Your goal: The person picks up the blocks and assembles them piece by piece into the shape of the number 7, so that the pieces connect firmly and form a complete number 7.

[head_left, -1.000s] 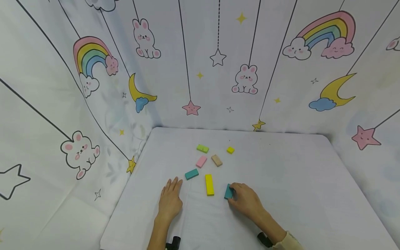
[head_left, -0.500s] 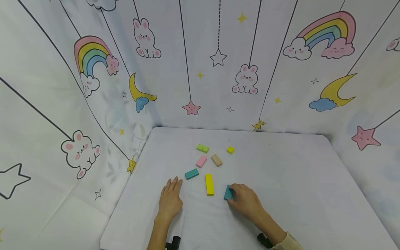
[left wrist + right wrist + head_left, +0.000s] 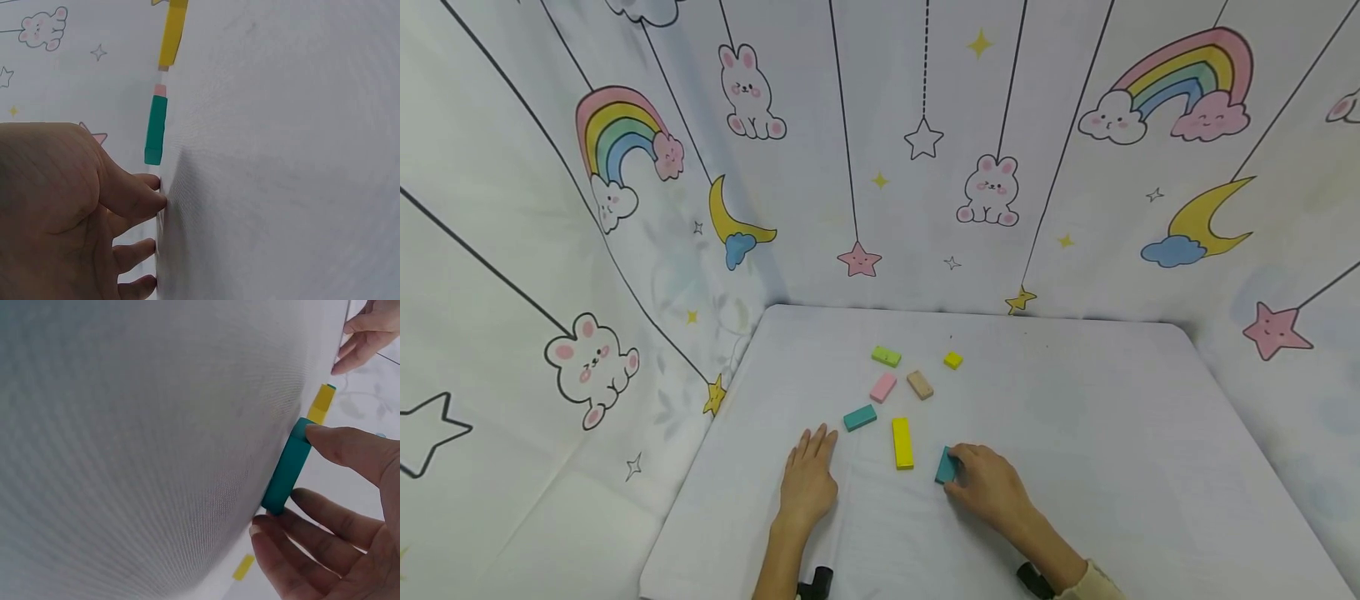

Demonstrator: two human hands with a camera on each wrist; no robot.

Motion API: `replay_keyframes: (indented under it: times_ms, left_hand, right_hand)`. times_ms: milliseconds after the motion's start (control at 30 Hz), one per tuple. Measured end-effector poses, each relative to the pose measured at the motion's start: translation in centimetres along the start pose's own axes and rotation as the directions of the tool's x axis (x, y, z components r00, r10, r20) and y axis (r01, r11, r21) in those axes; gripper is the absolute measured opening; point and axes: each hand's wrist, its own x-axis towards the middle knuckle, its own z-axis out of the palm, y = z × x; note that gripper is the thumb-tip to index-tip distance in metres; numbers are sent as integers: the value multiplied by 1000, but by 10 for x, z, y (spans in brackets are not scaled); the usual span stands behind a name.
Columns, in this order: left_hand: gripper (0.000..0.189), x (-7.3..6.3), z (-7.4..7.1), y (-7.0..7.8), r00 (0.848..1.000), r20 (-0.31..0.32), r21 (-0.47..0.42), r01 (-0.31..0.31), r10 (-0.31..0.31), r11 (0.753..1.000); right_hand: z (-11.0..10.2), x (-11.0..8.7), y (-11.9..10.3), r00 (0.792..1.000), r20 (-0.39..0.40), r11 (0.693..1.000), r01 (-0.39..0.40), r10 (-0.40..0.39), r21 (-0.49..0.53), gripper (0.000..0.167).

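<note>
My right hand (image 3: 992, 487) pinches a teal rectangular block (image 3: 945, 467) lying on the white table. In the right wrist view, the thumb presses one end of that block (image 3: 287, 475) and fingertips meet the other end. My left hand (image 3: 808, 479) rests on the tabletop with its fingers extended, holding nothing. Just beyond its fingertips lies a second teal block (image 3: 860, 417), apart from the hand; the left wrist view also has this block (image 3: 155, 131). Between the two hands is a long yellow block (image 3: 902, 444).
Farther back lie a pink block (image 3: 883, 387), a tan block (image 3: 920, 385), a lime green block (image 3: 886, 357) and a small yellow block (image 3: 953, 360). A white printed cloth (image 3: 880, 208) stands behind the table (image 3: 1112, 433), whose rounded far corners show.
My right hand has slid the teal block slightly toward me and a little to the left. The left hand and the other blocks have stayed in place.
</note>
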Motion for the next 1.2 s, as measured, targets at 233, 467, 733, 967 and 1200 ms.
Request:
replay_keyframes:
  times_ms: [233,467,733,967,1200]
  left_hand:
    - [62,0,0,-1,1000,14,-6,17,-16,1000]
    - [62,0,0,-1,1000,22,-4,19,-19,1000]
    - [62,-2,-3,0,1000,15,0,18,-18,1000]
    - [61,-1,-3,1,1000,0,1,10,-10,1000]
    - [60,-1,-4,2,1000,-5,-10,9,-9,1000]
  right_hand:
    - [-1,1,-1,1000,10,1000,9,-9,-4,52]
    - [-7,11,3,999,25,1000,20,-21,23,52]
    - [-13,43,11,999,24,999,27,-28,36,46]
    - [-15,84,20,995,60,996,77,-79,40,42]
    - [-13,118,30,987,78,990,140,-142,30,44]
